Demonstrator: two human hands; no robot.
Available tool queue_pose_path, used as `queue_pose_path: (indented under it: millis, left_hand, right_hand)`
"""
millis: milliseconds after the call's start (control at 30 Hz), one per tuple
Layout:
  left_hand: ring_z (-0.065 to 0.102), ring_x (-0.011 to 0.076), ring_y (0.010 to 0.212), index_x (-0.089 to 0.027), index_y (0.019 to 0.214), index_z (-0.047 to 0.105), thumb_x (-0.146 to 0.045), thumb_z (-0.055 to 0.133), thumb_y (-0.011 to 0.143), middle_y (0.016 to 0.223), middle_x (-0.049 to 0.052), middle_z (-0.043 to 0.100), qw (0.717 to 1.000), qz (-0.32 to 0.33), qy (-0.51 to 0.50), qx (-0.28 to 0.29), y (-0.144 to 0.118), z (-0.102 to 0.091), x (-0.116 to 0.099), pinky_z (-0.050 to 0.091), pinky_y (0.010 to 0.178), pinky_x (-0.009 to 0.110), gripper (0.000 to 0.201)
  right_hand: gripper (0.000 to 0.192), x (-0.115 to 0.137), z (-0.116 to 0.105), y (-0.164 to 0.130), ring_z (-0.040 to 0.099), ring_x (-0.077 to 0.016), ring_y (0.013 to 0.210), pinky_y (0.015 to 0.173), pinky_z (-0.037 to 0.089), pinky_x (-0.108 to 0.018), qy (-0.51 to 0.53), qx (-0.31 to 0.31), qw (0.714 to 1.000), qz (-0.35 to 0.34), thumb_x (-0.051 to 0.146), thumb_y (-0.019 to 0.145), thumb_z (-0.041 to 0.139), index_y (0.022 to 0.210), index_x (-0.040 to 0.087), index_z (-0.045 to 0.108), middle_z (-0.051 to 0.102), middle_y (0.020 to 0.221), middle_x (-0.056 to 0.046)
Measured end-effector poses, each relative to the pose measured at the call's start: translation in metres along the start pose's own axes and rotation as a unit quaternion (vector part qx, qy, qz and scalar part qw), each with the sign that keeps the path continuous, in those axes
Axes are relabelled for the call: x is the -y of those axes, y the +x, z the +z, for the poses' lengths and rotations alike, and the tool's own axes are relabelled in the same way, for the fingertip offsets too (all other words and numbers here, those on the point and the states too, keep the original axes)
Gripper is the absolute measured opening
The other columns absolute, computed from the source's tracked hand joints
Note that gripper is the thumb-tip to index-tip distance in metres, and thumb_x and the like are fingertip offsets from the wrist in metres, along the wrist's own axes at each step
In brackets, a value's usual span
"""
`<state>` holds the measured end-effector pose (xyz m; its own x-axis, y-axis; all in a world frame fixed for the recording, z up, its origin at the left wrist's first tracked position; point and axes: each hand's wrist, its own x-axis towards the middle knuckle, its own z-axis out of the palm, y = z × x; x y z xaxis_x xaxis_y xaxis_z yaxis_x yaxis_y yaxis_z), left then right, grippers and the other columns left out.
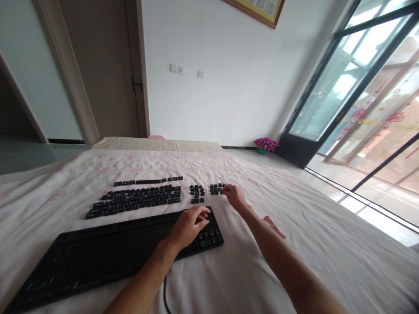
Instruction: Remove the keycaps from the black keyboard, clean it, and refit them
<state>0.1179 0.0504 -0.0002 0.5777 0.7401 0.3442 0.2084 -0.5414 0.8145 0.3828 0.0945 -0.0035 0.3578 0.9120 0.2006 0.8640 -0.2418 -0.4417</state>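
Observation:
A black keyboard (108,248) lies slantwise on the cloth, with keys fitted at its right end and most of its left part looking bare of keycaps. Over that right end rests my left hand (190,223), fingers curled toward the thumb; whatever is between them is hidden. My right hand (234,195) reaches farther out, its fingertips pinched on a dark keycap at the edge of a small cluster of loose keycaps (214,189). Another cluster of loose keycaps (197,191) sits left of it. A large block of keycaps (140,198) is laid out in rows beyond the keyboard.
A row of keycaps with a long space bar (148,181) lies at the back. The keyboard's cable (165,294) runs toward me. A pink item (274,227) lies by my right forearm. The wrinkled flowered cloth (314,235) covers the surface; purple flowers (266,145) stand on the floor beyond.

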Motion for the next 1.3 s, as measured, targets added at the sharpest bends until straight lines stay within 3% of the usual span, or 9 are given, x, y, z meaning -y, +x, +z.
queue_pose_path:
  millis: [400, 533, 633, 733, 900, 1033, 1300]
  left_hand:
    - [0.066, 0.0132, 0.08, -0.023, 0.102, 0.063, -0.018, 0.052, 0.087, 0.094, 0.001, 0.068, 1.0, 0.015, -0.018, -0.009, 0.0, -0.001, 0.002, 0.051, 0.08, 0.026, 0.02]
    - [0.067, 0.0132, 0.079, -0.022, 0.103, 0.063, -0.025, 0.048, 0.092, 0.098, 0.002, 0.069, 0.999, 0.008, -0.027, -0.03, -0.001, -0.003, 0.001, 0.051, 0.079, 0.025, 0.02]
    - [0.066, 0.0157, 0.09, -0.022, 0.098, 0.065, -0.028, 0.048, 0.092, 0.1, 0.003, 0.07, 0.998, 0.022, 0.019, -0.056, -0.002, -0.005, -0.002, 0.049, 0.085, 0.027, 0.02]
    - [0.064, 0.0166, 0.093, -0.022, 0.095, 0.066, -0.027, 0.045, 0.093, 0.098, 0.003, 0.07, 0.993, 0.034, 0.091, -0.064, -0.003, -0.008, -0.006, 0.047, 0.088, 0.029, 0.021]
    - [0.064, 0.0175, 0.09, -0.023, 0.092, 0.067, -0.022, 0.047, 0.09, 0.095, 0.002, 0.069, 0.984, 0.014, 0.176, -0.023, -0.009, -0.013, -0.005, 0.047, 0.082, 0.028, 0.02]
    - [0.064, 0.0171, 0.09, -0.021, 0.09, 0.068, -0.014, 0.048, 0.086, 0.094, 0.002, 0.07, 0.99, -0.016, 0.136, -0.037, -0.018, -0.02, -0.001, 0.047, 0.083, 0.028, 0.021]
    - [0.064, 0.0165, 0.088, -0.02, 0.09, 0.069, -0.014, 0.052, 0.082, 0.092, 0.002, 0.069, 0.996, -0.031, 0.067, -0.041, -0.026, -0.026, -0.004, 0.047, 0.083, 0.028, 0.02]
  right_hand:
    - [0.017, 0.011, -0.004, -0.005, 0.063, -0.0233, 0.084, 0.07, 0.039, -0.028, 0.008, -0.017, 1.0, -0.022, 0.029, 0.081, 0.061, 0.088, 0.019, 0.073, 0.072, 0.086, -0.009]
    - [0.039, 0.026, -0.021, -0.022, 0.061, -0.02, 0.074, 0.067, 0.041, -0.028, 0.047, -0.02, 0.998, -0.032, 0.039, 0.094, 0.04, 0.08, 0.015, 0.068, 0.069, 0.078, -0.009]
    - [0.056, 0.045, -0.039, -0.047, 0.059, -0.0159, 0.069, 0.064, 0.043, -0.026, 0.164, 0.016, 0.983, -0.085, 0.046, 0.099, 0.021, 0.078, 0.016, 0.065, 0.066, 0.077, -0.006]
    - [0.053, 0.067, -0.054, -0.079, 0.056, -0.0147, 0.072, 0.07, 0.043, -0.026, 0.244, 0.058, 0.956, -0.152, 0.051, 0.097, 0.03, 0.072, 0.018, 0.064, 0.063, 0.074, -0.003]
    - [0.035, 0.085, -0.051, -0.115, 0.05, -0.0108, 0.06, 0.052, 0.04, -0.022, 0.346, 0.143, 0.922, -0.094, 0.047, 0.093, 0.042, 0.087, 0.018, 0.061, 0.059, 0.074, -0.001]
    - [0.026, 0.083, -0.038, -0.124, 0.051, -0.0105, 0.058, 0.047, 0.04, -0.02, 0.362, 0.188, 0.909, -0.091, 0.041, 0.09, 0.048, 0.096, 0.019, 0.059, 0.064, 0.083, -0.002]
    - [0.019, 0.097, -0.042, -0.134, 0.055, -0.011, 0.066, 0.062, 0.043, -0.022, 0.294, 0.192, 0.914, -0.205, 0.029, 0.089, 0.051, 0.087, 0.018, 0.067, 0.063, 0.077, 0.001]
